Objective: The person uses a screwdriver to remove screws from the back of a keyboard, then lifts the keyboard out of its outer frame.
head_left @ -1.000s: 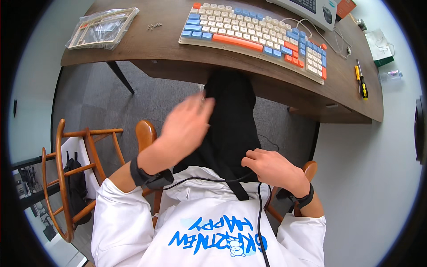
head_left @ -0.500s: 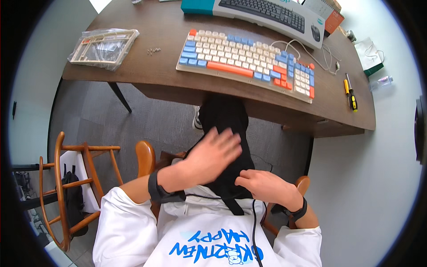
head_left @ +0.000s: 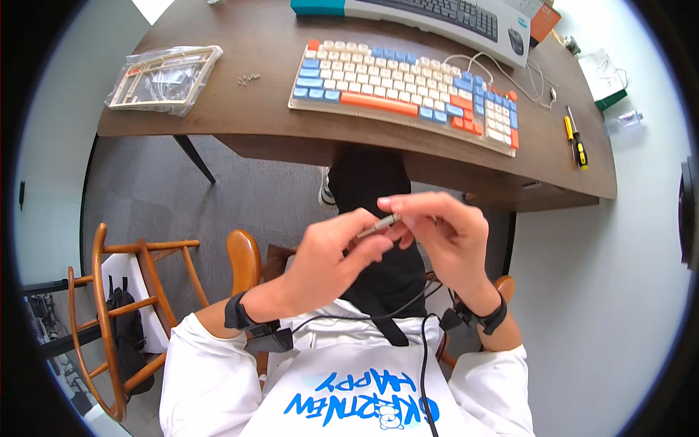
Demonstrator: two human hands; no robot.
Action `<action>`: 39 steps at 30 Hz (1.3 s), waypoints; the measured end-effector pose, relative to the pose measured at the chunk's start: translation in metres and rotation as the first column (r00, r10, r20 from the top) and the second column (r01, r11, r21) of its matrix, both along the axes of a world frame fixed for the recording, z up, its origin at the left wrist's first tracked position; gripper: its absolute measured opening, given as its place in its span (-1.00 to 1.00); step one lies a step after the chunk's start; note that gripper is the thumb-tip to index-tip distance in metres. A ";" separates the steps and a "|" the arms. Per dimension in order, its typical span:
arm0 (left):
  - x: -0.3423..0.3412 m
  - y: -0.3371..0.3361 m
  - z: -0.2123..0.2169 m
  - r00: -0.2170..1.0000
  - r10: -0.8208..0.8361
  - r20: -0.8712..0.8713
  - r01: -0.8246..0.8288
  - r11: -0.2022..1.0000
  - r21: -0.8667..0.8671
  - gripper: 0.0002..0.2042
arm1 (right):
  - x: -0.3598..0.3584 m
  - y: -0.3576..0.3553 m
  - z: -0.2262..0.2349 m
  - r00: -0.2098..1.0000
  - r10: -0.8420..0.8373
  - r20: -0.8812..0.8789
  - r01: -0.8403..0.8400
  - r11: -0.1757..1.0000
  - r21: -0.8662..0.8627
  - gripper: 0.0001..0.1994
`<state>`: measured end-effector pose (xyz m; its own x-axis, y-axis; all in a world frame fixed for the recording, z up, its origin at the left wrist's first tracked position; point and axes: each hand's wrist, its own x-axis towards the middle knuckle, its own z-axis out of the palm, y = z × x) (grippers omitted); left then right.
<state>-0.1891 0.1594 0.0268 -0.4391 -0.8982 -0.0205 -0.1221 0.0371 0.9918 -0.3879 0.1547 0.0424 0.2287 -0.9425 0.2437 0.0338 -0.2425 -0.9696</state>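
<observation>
Above my lap, my left hand [head_left: 320,255] and my right hand [head_left: 451,237] are brought together. Between their fingertips is a short, thin greyish rod [head_left: 378,226], too small to name more exactly. My left thumb and fingers close around its lower left part, while the right fingers pinch its upper right end. Beyond my hands, a keyboard [head_left: 386,104] with cream, blue and orange keycaps lies near the desk's front edge. Several small metal screws [head_left: 248,79] lie to its left. Farther left, a cream keyboard frame [head_left: 162,79] rests in clear plastic wrap.
Two screwdrivers [head_left: 575,138] with yellow and black handles lie at the desk's right. Behind the keyboard stand a keyboard-and-mouse box [head_left: 429,25] and a loose white cable [head_left: 535,80]. A wooden chair [head_left: 109,320] is at my left. Black cables run from my wristbands.
My hands were lower and apart, the left one spread and blurred. Both have come together, with the right raised, and the greyish rod now shows between their fingers.
</observation>
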 end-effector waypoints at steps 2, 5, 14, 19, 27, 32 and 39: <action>0.003 -0.002 0.001 0.995 0.089 -0.048 -0.090 0.996 -0.007 -0.86 | 0.007 -0.004 0.000 0.999 -0.048 -0.025 0.048 0.999 0.011 -0.83; 0.010 -0.009 0.009 0.995 0.091 -0.031 -0.094 0.992 -0.081 -0.87 | 0.010 -0.003 0.003 0.993 -0.064 -0.101 0.073 0.994 0.083 -0.83; 0.014 -0.010 0.003 0.986 0.169 0.012 -0.148 0.893 -0.426 -0.91 | 0.015 0.008 0.000 0.999 -0.051 0.019 0.048 0.987 0.153 -0.86; 0.005 -0.008 0.002 0.985 0.146 0.096 -0.065 0.817 -0.573 -0.88 | 0.011 0.019 -0.016 1.000 -0.023 0.011 0.019 0.955 0.295 -0.79; 0.004 -0.011 -0.003 0.970 0.065 0.235 0.124 0.700 -0.703 -0.87 | 0.014 0.030 -0.026 0.998 -0.051 0.041 0.038 0.962 0.271 -0.72; 0.010 -0.010 -0.002 0.964 -0.004 0.265 0.183 0.735 -0.653 -0.84 | 0.015 0.033 -0.025 0.995 -0.070 -0.073 0.077 0.993 0.092 -0.83; 0.003 0.000 0.014 0.986 -0.024 0.164 0.083 0.928 -0.364 -0.89 | 0.013 0.035 -0.020 0.989 -0.134 -0.068 0.141 0.985 0.104 -0.84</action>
